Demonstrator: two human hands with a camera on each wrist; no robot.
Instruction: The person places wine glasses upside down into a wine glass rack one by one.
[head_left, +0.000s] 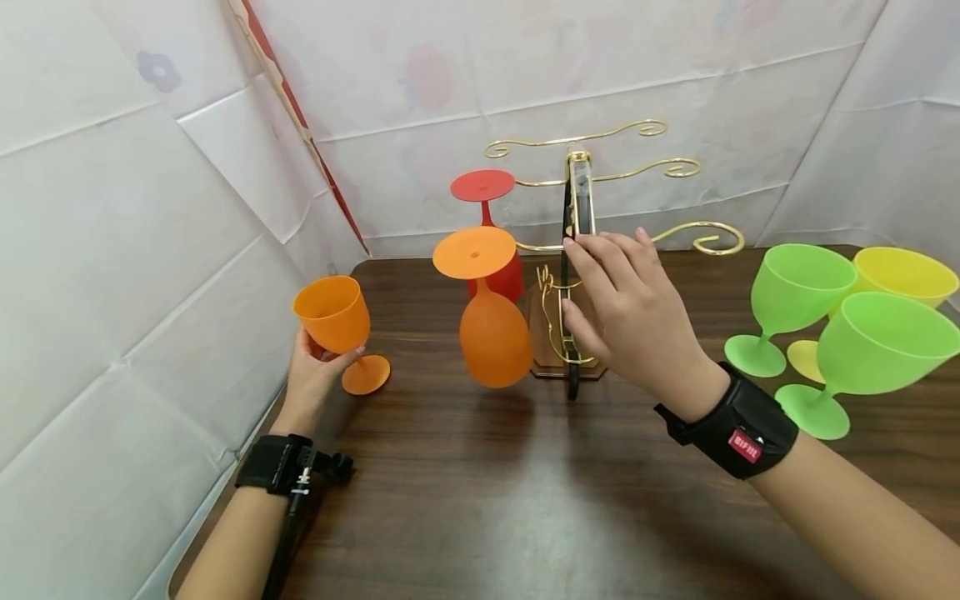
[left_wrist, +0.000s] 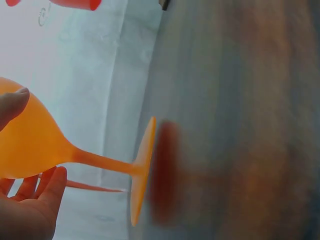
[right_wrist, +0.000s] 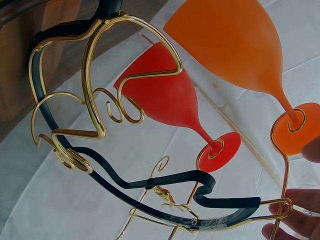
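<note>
At the left, my left hand (head_left: 311, 379) holds an orange plastic goblet (head_left: 333, 312) upright, thumb and fingers round its bowl. In the left wrist view the goblet's foot (left_wrist: 142, 172) is right at the table surface. My right hand (head_left: 626, 292) reaches to the front of a gold and black wire goblet rack (head_left: 581, 187), fingers extended. In the right wrist view its fingertips (right_wrist: 295, 212) overlap a gold wire arm. A second orange goblet (head_left: 495, 342) hangs upside down from the rack's left side, with a red goblet (head_left: 483, 185) hanging behind it.
Two green goblets (head_left: 802, 287) and a yellow goblet (head_left: 907, 271) stand upright on the dark wood table (head_left: 480, 500) at the right. Curled gold arms (head_left: 708, 233) stick out on the rack's right side. White sheeting (head_left: 187, 208) hangs close behind and at the left.
</note>
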